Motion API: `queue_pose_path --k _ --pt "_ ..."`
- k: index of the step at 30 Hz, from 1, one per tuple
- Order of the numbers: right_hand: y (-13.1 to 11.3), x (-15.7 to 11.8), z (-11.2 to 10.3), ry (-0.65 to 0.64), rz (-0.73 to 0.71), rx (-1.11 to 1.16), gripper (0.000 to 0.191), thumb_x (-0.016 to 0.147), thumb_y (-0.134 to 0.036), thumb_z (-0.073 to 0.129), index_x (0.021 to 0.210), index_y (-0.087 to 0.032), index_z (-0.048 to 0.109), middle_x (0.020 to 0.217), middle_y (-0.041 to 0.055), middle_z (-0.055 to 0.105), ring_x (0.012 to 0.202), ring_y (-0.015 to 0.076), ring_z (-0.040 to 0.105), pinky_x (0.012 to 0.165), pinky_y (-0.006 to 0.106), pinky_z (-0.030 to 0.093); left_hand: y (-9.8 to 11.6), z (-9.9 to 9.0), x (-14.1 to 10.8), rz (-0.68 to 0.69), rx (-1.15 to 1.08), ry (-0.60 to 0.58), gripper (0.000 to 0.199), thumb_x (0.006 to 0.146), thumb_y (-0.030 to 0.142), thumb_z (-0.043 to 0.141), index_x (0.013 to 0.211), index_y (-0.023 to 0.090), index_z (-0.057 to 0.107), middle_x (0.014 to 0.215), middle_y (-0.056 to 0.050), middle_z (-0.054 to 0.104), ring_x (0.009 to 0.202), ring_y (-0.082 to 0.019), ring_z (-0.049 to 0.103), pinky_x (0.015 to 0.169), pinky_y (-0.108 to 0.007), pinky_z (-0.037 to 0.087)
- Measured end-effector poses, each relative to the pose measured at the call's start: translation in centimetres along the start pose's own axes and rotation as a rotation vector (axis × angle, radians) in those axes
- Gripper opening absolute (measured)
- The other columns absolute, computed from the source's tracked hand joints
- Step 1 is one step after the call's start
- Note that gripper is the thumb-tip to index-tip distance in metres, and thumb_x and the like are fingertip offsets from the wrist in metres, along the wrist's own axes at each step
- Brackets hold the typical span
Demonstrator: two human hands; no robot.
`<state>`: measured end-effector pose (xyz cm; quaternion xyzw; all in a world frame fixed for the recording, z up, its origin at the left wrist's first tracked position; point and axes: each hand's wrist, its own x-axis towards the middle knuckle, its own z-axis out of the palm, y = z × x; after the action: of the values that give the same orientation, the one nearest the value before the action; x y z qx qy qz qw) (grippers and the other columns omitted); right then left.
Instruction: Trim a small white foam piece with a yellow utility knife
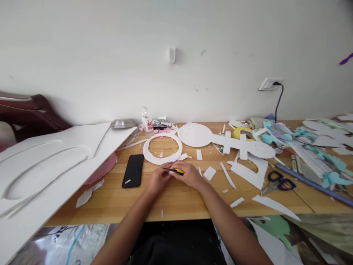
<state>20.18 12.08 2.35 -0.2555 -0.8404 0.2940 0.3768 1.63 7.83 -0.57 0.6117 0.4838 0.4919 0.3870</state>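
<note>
My right hand (190,174) is closed on a yellow and black cutter (179,171), its thin blade pointing left. My left hand (160,178) meets it at the fingertips, the fingers pressed together below the blade; what they hold, if anything, is too small to tell. Just beyond both hands lies a white foam ring (147,154). A black phone (132,171) with a small white scrap on it rests left of my left hand. White offcuts, among them a small rectangle (209,173), lie to the right of my right hand.
Large white foam sheets (63,165) cover the left side. A plastic bottle (147,122) and metal dish (123,123) stand near the wall. Rightward are a round-ended white foam shape (195,134), scissors (278,181), a blue tube (311,183) and scattered cut pieces.
</note>
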Motion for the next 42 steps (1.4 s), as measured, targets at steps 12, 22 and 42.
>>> queue_pose_path --k 12,22,42 --pt "1.5 0.3 1.2 0.047 -0.001 -0.065 0.018 0.089 -0.032 0.063 0.103 -0.024 0.07 0.101 0.005 0.068 0.093 0.0176 0.064 0.084 0.029 0.05 0.1 -2.2 0.6 -0.152 0.026 -0.109 0.043 0.085 0.027 0.05 0.126 0.019 0.055 0.092 -0.003 0.065 0.084 -0.018 0.058 0.082 -0.032 0.046" --pt "1.4 0.2 1.2 0.045 0.03 -0.057 0.019 0.088 -0.03 0.064 0.105 -0.025 0.069 0.105 0.0032 0.068 0.095 0.0164 0.064 0.085 0.027 0.049 1.0 0.2 1.3 -0.151 -0.022 0.011 0.039 0.089 0.049 0.049 0.107 0.017 0.062 0.092 -0.005 0.068 0.083 -0.019 0.063 0.076 -0.03 0.049" --pt "-0.5 0.2 1.4 -0.003 0.199 -0.077 0.036 0.076 -0.015 0.064 0.11 -0.026 0.065 0.105 0.0024 0.071 0.093 0.0197 0.065 0.081 0.028 0.046 0.8 1.0 0.5 -0.075 0.056 0.166 0.029 0.09 0.041 0.047 0.07 0.02 0.047 0.063 0.003 0.048 0.061 -0.014 0.046 0.059 -0.025 0.039"
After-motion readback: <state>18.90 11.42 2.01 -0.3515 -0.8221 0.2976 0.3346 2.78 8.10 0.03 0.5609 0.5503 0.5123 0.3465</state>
